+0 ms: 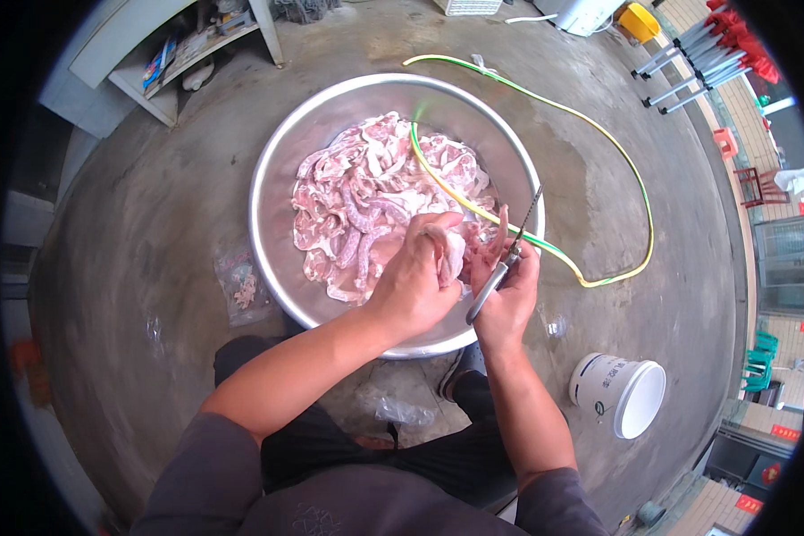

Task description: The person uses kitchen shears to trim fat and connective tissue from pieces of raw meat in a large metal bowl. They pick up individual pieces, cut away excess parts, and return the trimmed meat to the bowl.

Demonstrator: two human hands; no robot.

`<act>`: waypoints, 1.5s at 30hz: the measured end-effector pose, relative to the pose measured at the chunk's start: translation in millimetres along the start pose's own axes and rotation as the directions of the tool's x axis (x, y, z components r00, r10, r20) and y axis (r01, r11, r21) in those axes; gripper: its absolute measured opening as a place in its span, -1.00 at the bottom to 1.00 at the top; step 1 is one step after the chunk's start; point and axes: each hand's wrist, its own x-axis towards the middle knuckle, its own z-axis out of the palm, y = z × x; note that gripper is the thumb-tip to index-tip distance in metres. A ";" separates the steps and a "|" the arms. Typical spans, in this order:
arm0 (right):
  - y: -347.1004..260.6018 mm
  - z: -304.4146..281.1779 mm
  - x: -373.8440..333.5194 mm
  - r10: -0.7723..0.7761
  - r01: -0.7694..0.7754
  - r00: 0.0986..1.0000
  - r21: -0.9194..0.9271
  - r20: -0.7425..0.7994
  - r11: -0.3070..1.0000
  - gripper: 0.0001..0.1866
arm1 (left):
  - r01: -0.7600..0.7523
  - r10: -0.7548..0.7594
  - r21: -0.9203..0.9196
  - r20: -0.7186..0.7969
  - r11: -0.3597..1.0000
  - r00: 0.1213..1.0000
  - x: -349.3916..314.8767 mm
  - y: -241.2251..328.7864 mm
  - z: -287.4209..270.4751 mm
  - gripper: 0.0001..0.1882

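Note:
A wide metal basin (pixel 272 161) stands on the floor in front of me, holding many pale pink cuts of raw meat (pixel 366 192). Above its near right side, my left hand (pixel 415 277) is closed around a piece of raw meat (pixel 453 255). Close beside it, my right hand (pixel 516 295) grips what look like scissors (pixel 491 290) with a grey handle; their narrow dark blade points up and away. A ragged strip of meat (pixel 487 250) shows between the hands. My fingers partly hide both the meat and the tool.
A yellow-green hose (pixel 649 214) loops across the concrete floor, one end inside the basin. A white bucket (pixel 598 384) lies at the right. Left of the basin is a plastic bag with scraps (pixel 243 290). Shelving (pixel 165 76) stands far left; stacked stools (pixel 701 67) stand far right.

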 end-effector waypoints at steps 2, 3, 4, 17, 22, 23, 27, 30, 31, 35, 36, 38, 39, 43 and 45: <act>5.3 -3.0 2.4 -0.014 0.017 0.999 0.068 -0.048 0.998 -0.56 | -0.022 0.022 -0.011 -0.027 1.000 0.999 1.4 -0.5 2.7 -0.22; 7.4 -4.5 3.4 -0.020 0.028 0.997 0.101 -0.071 0.994 -0.57 | -0.055 0.056 0.010 -0.032 0.998 0.998 2.9 -1.2 3.9 -0.22; -1.0 -6.7 4.0 0.009 -0.003 0.999 0.124 -0.049 0.992 -0.59 | -0.086 0.087 0.033 -0.041 0.996 0.995 4.6 -2.2 4.0 -0.22; -8.5 -19.7 13.7 0.124 -0.165 0.980 0.295 0.153 0.941 -0.54 | -0.188 0.197 0.149 -0.051 0.971 0.979 12.3 -9.4 -6.0 -0.13; -19.9 -12.6 9.0 0.060 -0.115 0.978 0.271 0.201 0.956 -0.50 | -0.272 0.286 0.224 -0.034 0.936 0.958 13.9 -12.9 -9.3 -0.09; -19.3 -10.2 7.7 0.043 -0.081 0.985 0.229 0.167 0.970 -0.49 | -0.292 0.308 0.238 -0.030 0.926 0.951 13.3 -13.7 -8.7 -0.08; -12.5 -8.7 7.7 -0.023 0.011 0.998 0.195 0.060 0.981 -0.49 | -0.371 0.381 0.157 -0.038 0.915 0.924 12.9 -13.0 -9.8 -0.05; -19.1 -9.5 8.2 -0.038 0.019 0.998 0.307 0.055 0.951 -0.52 | -0.431 0.441 0.130 -0.062 0.893 0.895 14.5 -18.3 -10.8 -0.05; -22.9 -9.5 7.2 -0.040 0.019 0.998 0.339 0.054 0.941 -0.52 | -0.439 0.448 0.129 -0.055 0.889 0.892 15.8 -18.7 -11.4 -0.06; -21.7 -11.7 2.3 -0.016 -0.011 0.998 0.389 0.066 0.921 -0.47 | -0.460 0.464 0.126 -0.009 0.879 0.886 18.6 -17.3 -17.4 -0.28; -23.2 -14.2 -1.1 -0.007 -0.025 0.997 0.386 0.082 0.922 -0.45 | -0.463 0.466 0.127 0.007 0.877 0.885 19.1 -16.2 -19.1 -0.36; -22.2 -15.7 -5.8 0.007 -0.054 0.993 0.410 0.115 0.911 -0.40 | -0.458 0.461 0.092 -0.018 0.884 0.887 20.9 -20.6 -20.0 -0.34; -25.3 -16.1 -6.5 -0.030 -0.011 0.995 0.397 0.097 0.918 -0.39 | -0.455 0.458 0.074 -0.031 0.887 0.888 21.8 -21.2 -20.2 -0.33; -46.6 -19.6 -5.4 -0.022 -0.113 0.974 0.575 0.223 0.811 -0.36 | -0.372 0.372 0.026 -0.047 0.928 0.927 22.2 -11.9 -19.9 -0.47; -49.8 -24.9 -5.1 0.007 -0.188 0.959 0.615 0.285 0.765 -0.36 | -0.314 0.314 0.012 -0.029 0.949 0.949 21.9 -11.4 -22.2 -0.47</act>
